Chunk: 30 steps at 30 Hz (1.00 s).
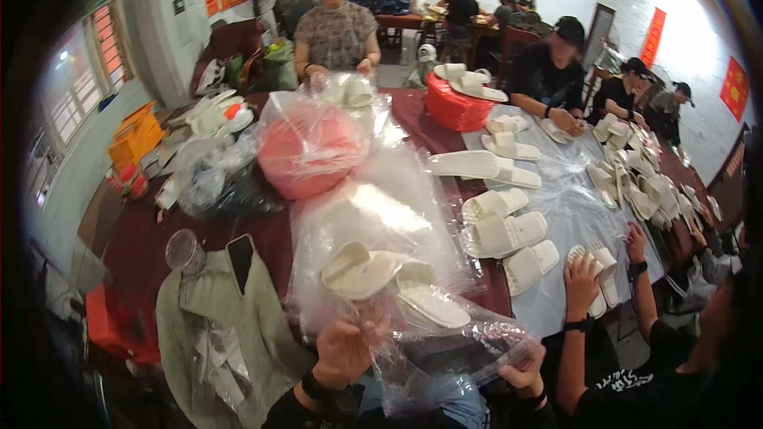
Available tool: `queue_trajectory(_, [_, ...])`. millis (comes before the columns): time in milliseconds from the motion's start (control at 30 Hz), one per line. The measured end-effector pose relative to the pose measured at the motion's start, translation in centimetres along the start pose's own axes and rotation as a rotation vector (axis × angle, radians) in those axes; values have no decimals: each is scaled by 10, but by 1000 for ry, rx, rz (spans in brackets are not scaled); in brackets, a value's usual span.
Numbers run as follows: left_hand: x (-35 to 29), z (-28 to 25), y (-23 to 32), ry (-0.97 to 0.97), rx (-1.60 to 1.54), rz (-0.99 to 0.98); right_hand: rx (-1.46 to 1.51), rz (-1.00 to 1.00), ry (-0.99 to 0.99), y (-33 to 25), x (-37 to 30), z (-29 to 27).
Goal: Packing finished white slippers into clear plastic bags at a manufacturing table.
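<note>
A clear plastic bag (445, 357) is stretched between my hands at the near edge of the table. My left hand (347, 349) is closed on its left side, the fingertips partly blurred behind the film. The bag's right corner is pinched by my right hand (524, 369). Just beyond lie two white slippers: one slipper (358, 272) rests on its side, and the other slipper (433, 302) has its sole toward me, partly behind the film. Under them spreads a stack of flat clear bags (366, 214).
A pink bundle in plastic (310, 151) and a red bundle (458, 103) stand farther back. White slippers (505, 234) line the right side. At left lie a green jacket (214, 334) and a phone (240, 262). A co-worker's hand (582, 282) touches slippers at right.
</note>
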<state>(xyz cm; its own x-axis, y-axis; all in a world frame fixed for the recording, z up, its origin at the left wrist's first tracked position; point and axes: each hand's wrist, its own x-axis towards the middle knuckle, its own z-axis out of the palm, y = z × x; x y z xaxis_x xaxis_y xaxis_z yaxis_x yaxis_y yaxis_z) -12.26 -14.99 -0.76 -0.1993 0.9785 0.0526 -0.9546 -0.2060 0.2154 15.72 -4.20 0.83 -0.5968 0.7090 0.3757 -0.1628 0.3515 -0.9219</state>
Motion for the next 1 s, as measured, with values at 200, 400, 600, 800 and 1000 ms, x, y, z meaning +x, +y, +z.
queue_trajectory(200, [0, 14, 4, -106, -101, -120, 779, 278, 108, 25, 34, 43])
queue_trajectory(400, [-17, 27, -33, 409, 173, -244, 510, 370, -126, 29, 38, 77])
queue_trajectory(600, [-44, 14, -28, 388, 431, -457, 227, 178, 14, 18, 30, 118])
queue_trajectory(800, [-88, -22, -36, 141, 1067, -41, -133, -500, -317, 21, 31, 133])
queue_trajectory(1000, [-130, -26, -6, 22, 1103, 192, 361, -426, -411, 41, 37, 178])
